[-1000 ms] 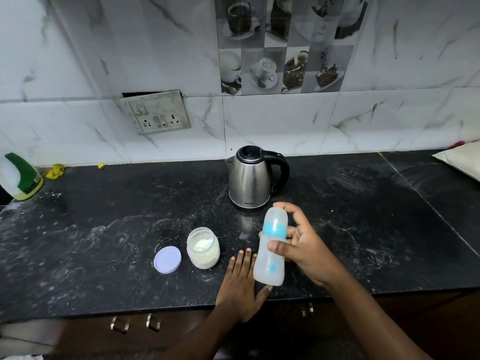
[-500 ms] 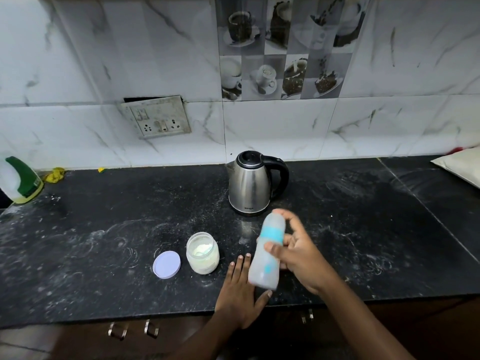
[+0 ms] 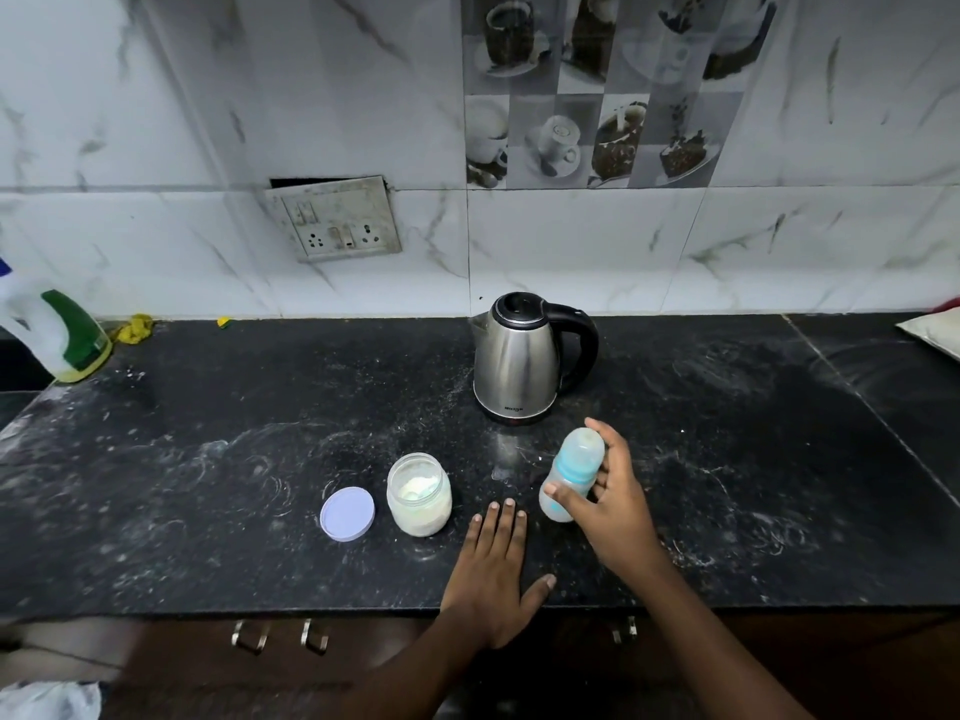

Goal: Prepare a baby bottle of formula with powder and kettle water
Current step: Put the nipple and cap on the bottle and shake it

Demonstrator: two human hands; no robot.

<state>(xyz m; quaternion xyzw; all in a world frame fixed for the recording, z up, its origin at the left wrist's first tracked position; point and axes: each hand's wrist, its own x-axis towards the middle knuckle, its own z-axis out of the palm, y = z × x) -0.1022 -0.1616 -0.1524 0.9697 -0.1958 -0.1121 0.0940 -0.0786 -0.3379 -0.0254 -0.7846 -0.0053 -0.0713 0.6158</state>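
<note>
My right hand [image 3: 610, 504] is wrapped around a translucent baby bottle [image 3: 571, 472] with a blue collar and a cap on top, tilted slightly left just in front of the kettle. My left hand [image 3: 493, 569] lies flat, palm down, on the black counter [image 3: 208, 459] near its front edge, holding nothing. An open glass jar of pale formula powder [image 3: 418, 494] stands left of my left hand, with its lilac lid [image 3: 347, 513] lying beside it. The steel kettle [image 3: 522, 358] with a black handle stands behind, lid closed.
A white and green spray bottle [image 3: 62, 335] stands at the far left by a yellow scrap [image 3: 136, 327]. A pale packet [image 3: 932, 332] lies at the right edge. A wall socket plate [image 3: 335, 218] sits above the counter. Drawer handles [image 3: 280, 636] show below the front edge.
My right hand has lowered the bottle toward the counter and tilted it slightly. My left hand has stayed flat on the counter.
</note>
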